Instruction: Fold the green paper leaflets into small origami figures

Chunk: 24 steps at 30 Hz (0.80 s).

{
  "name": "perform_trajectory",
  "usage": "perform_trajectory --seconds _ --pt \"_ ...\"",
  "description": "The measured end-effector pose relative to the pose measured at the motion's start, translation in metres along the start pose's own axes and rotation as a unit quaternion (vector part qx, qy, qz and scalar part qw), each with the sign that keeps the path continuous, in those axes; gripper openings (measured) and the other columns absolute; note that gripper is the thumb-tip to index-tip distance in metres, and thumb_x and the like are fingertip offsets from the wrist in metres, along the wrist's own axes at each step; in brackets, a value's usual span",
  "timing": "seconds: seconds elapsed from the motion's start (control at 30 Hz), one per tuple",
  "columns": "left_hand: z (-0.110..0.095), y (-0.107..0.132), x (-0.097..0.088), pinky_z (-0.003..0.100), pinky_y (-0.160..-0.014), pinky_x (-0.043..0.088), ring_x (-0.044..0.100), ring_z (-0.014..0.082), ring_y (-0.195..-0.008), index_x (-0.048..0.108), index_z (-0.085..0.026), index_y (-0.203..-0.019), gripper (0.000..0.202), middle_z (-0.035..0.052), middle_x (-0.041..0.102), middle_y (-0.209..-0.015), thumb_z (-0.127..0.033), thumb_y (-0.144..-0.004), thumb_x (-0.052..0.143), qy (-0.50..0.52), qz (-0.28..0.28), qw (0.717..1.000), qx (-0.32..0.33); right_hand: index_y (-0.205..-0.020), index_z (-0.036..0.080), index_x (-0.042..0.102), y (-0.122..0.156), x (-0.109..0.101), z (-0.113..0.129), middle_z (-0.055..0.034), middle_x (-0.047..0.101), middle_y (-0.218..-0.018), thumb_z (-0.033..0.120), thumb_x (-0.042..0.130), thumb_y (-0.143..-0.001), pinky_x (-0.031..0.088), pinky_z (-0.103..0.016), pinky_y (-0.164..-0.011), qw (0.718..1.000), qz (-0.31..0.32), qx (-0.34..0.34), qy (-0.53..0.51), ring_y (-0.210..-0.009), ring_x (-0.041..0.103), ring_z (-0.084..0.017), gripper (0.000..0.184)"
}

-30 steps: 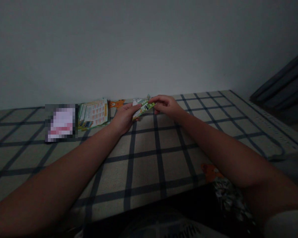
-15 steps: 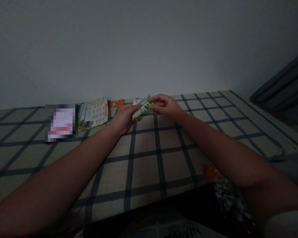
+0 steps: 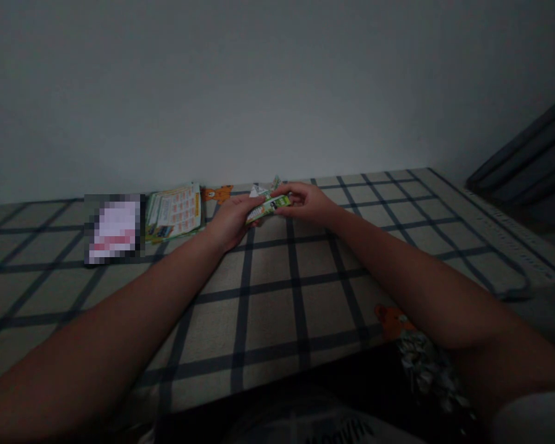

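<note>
I have the left hand (image 3: 231, 222) gripping one end of the folded green paper (image 3: 269, 207) over the checked surface (image 3: 268, 308). The right hand (image 3: 308, 202) pinches its other end. I think I should hold the left side still and move the right gently, so nothing rips.

Right hand (image 3: 305, 202): slightly lower than 1 s ago, fingertips further left; thumb now at near edge of folded paper (image 3: 263, 212).
Green strip (image 3: 282, 201): shallower slant than before.
White flap (image 3: 255, 192): less showing, narrower peak now.
</note>
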State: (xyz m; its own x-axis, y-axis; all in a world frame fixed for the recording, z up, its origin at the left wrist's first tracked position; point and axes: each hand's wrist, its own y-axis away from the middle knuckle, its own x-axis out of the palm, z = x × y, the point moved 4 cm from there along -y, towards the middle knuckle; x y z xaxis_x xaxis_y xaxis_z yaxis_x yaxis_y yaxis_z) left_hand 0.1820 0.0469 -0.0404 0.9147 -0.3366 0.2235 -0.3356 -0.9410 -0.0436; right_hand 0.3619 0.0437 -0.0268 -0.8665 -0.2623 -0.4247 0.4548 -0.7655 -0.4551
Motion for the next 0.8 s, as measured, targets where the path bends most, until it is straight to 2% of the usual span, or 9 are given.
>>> perform_trajectory --seconds 0.07,0.27,0.43,0.57,0.67,0.8 --pt "0.0 0.0 0.001 0.022 -0.049 0.039 0.055 0.0109 -0.057 0.071 -0.013 -0.074 0.025 0.0038 0.067 -0.068 -0.034 -0.069 0.084 -0.005 -0.002 1.0 -0.001 -0.114 0.018 0.071 0.0 0.001 0.0 -0.0066 0.071 -0.103 0.049 0.083 -0.079 0.053 -0.027 -0.072 1.0 0.004 -0.007 0.014 -0.085 0.064 -0.016 0.049" --pt "0.004 -0.001 0.0 0.024 -0.054 0.043 0.062 0.0137 -0.063 0.076 -0.014 -0.084 0.031 0.0057 0.073 -0.078 -0.037 -0.067 0.086 -0.011 0.002 1.0 0.005 -0.108 0.018 0.074 0.001 -0.001 0.001 -0.0065 0.071 -0.1 0.047 0.083 -0.081 0.053 -0.029 -0.077 0.999 -0.004 -0.005 0.044 -0.087 0.063 -0.017 0.041" --pt "0.003 0.002 0.0 0.024 -0.054 0.041 0.057 0.0122 -0.059 0.075 -0.015 -0.078 0.033 0.004 0.071 -0.073 -0.042 -0.065 0.088 -0.04 -0.005 0.999 0.015 -0.098 0.02 0.078 0.0 -0.003 0.009 -0.0071 0.071 -0.1 0.047 0.078 -0.086 0.051 -0.033 -0.086 0.996 0.019 -0.057 0.061 -0.094 0.063 -0.018 0.03" --pt "0.003 0.003 0.001 0.024 -0.055 0.041 0.058 0.0125 -0.061 0.078 -0.014 -0.083 0.037 0.005 0.073 -0.076 -0.046 -0.066 0.089 -0.062 0.003 0.998 0.023 -0.097 0.022 0.079 0.001 -0.004 0.011 -0.0064 0.071 -0.101 0.046 0.073 -0.09 0.049 -0.036 -0.093 0.993 0.028 -0.076 0.081 -0.097 0.063 -0.018 0.026" --pt "0.007 0.001 -0.002 0.025 -0.059 0.043 0.061 0.0137 -0.064 0.079 -0.014 -0.086 0.039 0.0057 0.074 -0.078 -0.047 -0.068 0.088 -0.076 0.006 0.997 0.027 -0.094 0.021 0.079 0.001 -0.004 0.011 -0.0059 0.07 -0.099 0.046 0.071 -0.091 0.049 -0.036 -0.093 0.992 0.018 -0.083 0.094 -0.097 0.063 -0.018 0.026" --pt "0.01 0.0 -0.005 0.026 -0.061 0.043 0.061 0.0149 -0.067 0.078 -0.015 -0.081 0.038 0.0057 0.074 -0.078 -0.05 -0.069 0.088 -0.133 0.006 0.99 0.043 -0.088 0.02 0.077 -0.001 -0.004 0.009 -0.0063 0.07 -0.095 0.046 0.07 -0.092 0.049 -0.036 -0.091 0.99 0.004 -0.095 0.106 -0.093 0.063 -0.019 0.027"
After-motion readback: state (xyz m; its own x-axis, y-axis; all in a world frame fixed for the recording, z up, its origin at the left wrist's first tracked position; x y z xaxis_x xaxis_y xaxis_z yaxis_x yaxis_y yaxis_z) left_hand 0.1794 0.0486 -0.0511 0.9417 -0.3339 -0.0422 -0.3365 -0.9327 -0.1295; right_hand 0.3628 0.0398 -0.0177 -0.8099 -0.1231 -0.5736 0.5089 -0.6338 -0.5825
